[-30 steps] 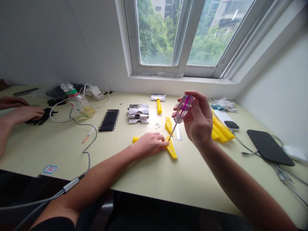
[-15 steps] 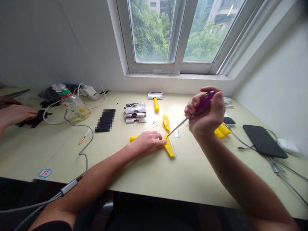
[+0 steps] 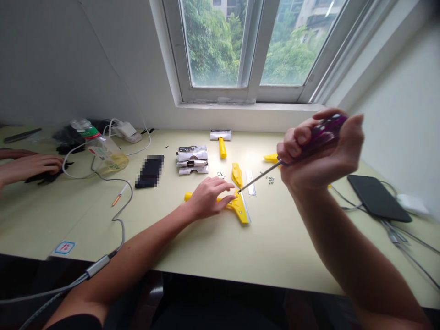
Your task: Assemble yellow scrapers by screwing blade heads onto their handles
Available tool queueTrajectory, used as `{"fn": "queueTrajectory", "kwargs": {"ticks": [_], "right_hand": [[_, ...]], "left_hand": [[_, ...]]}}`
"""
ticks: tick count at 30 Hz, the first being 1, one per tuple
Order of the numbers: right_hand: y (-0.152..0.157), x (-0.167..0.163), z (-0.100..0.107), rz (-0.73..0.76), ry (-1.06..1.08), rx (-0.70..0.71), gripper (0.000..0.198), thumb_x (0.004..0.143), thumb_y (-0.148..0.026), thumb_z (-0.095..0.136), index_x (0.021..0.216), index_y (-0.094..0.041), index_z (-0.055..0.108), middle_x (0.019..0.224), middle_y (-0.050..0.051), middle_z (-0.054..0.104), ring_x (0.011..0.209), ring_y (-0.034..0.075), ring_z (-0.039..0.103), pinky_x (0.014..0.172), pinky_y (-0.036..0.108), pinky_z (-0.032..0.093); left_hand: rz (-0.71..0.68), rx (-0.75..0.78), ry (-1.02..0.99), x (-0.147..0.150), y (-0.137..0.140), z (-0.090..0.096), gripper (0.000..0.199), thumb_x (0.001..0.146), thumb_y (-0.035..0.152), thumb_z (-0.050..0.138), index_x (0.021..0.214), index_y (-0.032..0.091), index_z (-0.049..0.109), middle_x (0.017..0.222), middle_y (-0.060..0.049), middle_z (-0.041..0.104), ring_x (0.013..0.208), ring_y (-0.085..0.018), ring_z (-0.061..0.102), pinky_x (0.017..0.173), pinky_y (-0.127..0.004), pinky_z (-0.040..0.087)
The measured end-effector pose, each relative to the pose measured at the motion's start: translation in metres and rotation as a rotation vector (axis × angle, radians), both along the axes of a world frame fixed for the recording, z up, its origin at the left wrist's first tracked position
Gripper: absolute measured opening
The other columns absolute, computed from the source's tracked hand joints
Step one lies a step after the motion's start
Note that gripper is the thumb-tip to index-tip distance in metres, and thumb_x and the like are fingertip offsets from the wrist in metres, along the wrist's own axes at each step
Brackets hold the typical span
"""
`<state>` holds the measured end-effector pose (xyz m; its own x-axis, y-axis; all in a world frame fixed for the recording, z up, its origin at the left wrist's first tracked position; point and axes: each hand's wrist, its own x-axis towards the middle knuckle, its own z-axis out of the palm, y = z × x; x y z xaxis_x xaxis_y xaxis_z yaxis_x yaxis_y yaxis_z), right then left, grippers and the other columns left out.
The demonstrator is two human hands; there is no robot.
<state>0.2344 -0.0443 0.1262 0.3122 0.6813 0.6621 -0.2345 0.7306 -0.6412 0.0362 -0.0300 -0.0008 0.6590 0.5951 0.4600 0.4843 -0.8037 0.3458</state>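
- Another person's hand [image 3: 37, 166]: well left of your fingers.
- Stack of boxes [image 3: 192, 160]: left of your left fingers and beyond them.
- Left hand [image 3: 209, 200]: thumb and forefinger spread apart above the scraper's neck; whether your other fingers clasp the handle under the palm, you cannot tell from here.
- Small metal bits [image 3: 221, 174]: just beyond your left forefinger.
- Yellow scraper [image 3: 242, 217]: flat on the worktop [image 3: 199, 245], handle under your left hand, head just right of your thumb.
- Loose yellow piece [image 3: 236, 175]: just beyond your left forefinger's tip.
- Pale strip [image 3: 250, 184]: right of that forefinger, apart from it.
- Screwdriver [image 3: 259, 176]: tip at the scraper head's far end, near your left fingertips; shank slanting up into your right fingers. The slant looks steep for a square fit; you do well to stand it more upright, press straight down, and pin the head firmly with your left fingers, clear of the tip.
- Loose screws [image 3: 271, 180]: below the shank, left of your right fingers.
- Right hand [image 3: 319, 153]: fingers wrapped round the screwdriver's purple handle.
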Motion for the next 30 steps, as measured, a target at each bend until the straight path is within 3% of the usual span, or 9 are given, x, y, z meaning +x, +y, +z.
{"fn": "queueTrajectory", "kwargs": {"ticks": [3,5,11,13,17,19,23,26,30], "right_hand": [[-0.007,-0.005,0.003,0.05,0.029,0.022,0.03,0.088,-0.056,0.049,0.082,-0.027,0.052,0.061,-0.004,0.031,0.042,0.009,0.031,0.035,0.025,0.021],[-0.01,-0.009,0.004,0.075,0.022,0.034,0.029,0.088,-0.055,0.049,0.082,-0.027,0.053,0.061,-0.004,0.031,0.042,0.01,0.03,0.036,0.026,0.021],[-0.011,-0.002,0.004,0.044,-0.099,0.02,0.03,0.091,-0.057,0.044,0.086,-0.029,0.051,0.06,-0.005,0.034,0.041,0.011,0.03,0.037,0.027,0.022],[-0.009,0.005,0.004,0.076,-0.327,-0.007,0.023,0.091,-0.049,0.05,0.088,-0.027,0.053,0.058,-0.005,0.039,0.041,0.01,0.031,0.039,0.027,0.024],[0.001,0.012,-0.005,0.173,-1.24,-0.08,0.013,0.08,-0.029,0.07,0.087,-0.021,0.063,0.065,-0.003,0.056,0.055,0.009,0.046,0.053,0.024,0.035],[0.009,0.007,-0.016,0.183,-1.491,-0.073,0.007,0.081,-0.024,0.067,0.087,-0.02,0.065,0.072,0.0,0.063,0.062,0.011,0.052,0.059,0.023,0.038],[0.023,-0.003,-0.039,0.21,-1.576,-0.075,0.007,0.084,-0.02,0.061,0.091,-0.02,0.065,0.083,0.002,0.068,0.07,0.012,0.058,0.061,0.022,0.038],[0.027,-0.005,-0.047,0.17,-1.574,-0.065,0.005,0.086,-0.02,0.059,0.088,-0.02,0.064,0.084,0.003,0.068,0.069,0.013,0.058,0.06,0.022,0.037],[0.026,-0.006,-0.048,0.129,-1.595,-0.047,0.008,0.085,-0.02,0.058,0.078,-0.018,0.062,0.075,0.004,0.068,0.065,0.013,0.056,0.06,0.023,0.035]], "left_hand": [[0.001,-0.106,-0.085,0.003,-0.001,-0.001,0.027,0.089,0.03,0.063,0.114,0.018,0.065,0.094,-0.005,0.071,0.086,-0.018,0.063,0.079,-0.033,0.045],[-0.018,-0.141,-0.1,0.005,0.0,-0.005,0.019,0.089,0.026,0.065,0.106,0.019,0.068,0.091,-0.003,0.072,0.084,-0.016,0.063,0.079,-0.033,0.044],[0.014,-0.141,-0.133,0.006,0.001,-0.01,0.009,0.088,0.021,0.064,0.087,0.018,0.072,0.083,-0.003,0.072,0.078,-0.016,0.061,0.078,-0.033,0.042],[0.044,-0.202,-0.236,0.005,0.001,-0.007,0.01,0.088,0.022,0.064,0.088,0.018,0.073,0.084,-0.004,0.072,0.075,-0.015,0.06,0.076,-0.032,0.044],[0.087,-0.485,-0.524,0.005,0.0,-0.001,0.018,0.085,0.031,0.067,0.095,0.018,0.075,0.09,-0.006,0.073,0.076,-0.016,0.063,0.068,-0.028,0.047],[0.075,-0.642,-0.655,0.005,0.001,0.0,0.022,0.081,0.035,0.071,0.094,0.017,0.075,0.089,-0.008,0.073,0.078,-0.017,0.064,0.069,-0.029,0.048],[0.038,-0.846,-0.801,0.005,0.001,0.002,0.028,0.079,0.039,0.074,0.092,0.015,0.075,0.077,-0.006,0.07,0.067,-0.013,0.059,0.062,-0.025,0.046],[0.043,-0.885,-0.803,0.006,0.0,0.002,0.031,0.081,0.044,0.07,0.089,0.014,0.075,0.069,-0.003,0.064,0.058,-0.009,0.048,0.054,-0.022,0.038],[0.079,-0.886,-0.782,0.007,-0.001,0.003,0.037,0.082,0.048,0.068,0.081,0.012,0.072,0.068,-0.002,0.059,0.055,-0.008,0.045,0.051,-0.022,0.036]]}}
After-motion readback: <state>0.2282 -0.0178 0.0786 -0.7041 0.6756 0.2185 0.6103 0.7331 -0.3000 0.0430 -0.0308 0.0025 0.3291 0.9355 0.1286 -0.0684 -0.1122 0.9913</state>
